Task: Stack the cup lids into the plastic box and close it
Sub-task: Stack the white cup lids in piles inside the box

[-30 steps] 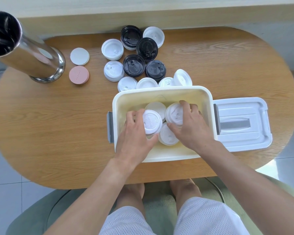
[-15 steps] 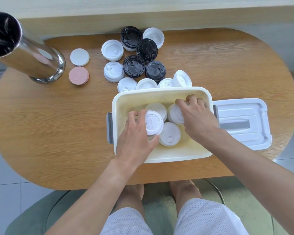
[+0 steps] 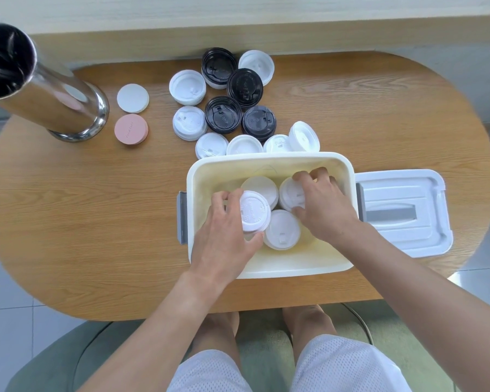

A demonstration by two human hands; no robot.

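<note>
Inside the plastic box (image 3: 269,267), the right hand (image 3: 326,207) has slid toward the far wall, its grip now closed around a white lid stack (image 3: 290,193); the left hand (image 3: 224,236) still clasps another lid (image 3: 253,212). Judging by this, 2 stacks are being seated; many lids (image 3: 224,114) wait beyond the box on the desk (image 3: 96,222), its cover (image 3: 405,212) alongside.

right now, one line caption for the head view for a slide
Both hands inside the open plastic box: left hand gripping a white lid, right hand on another; box cover beside it.
</note>
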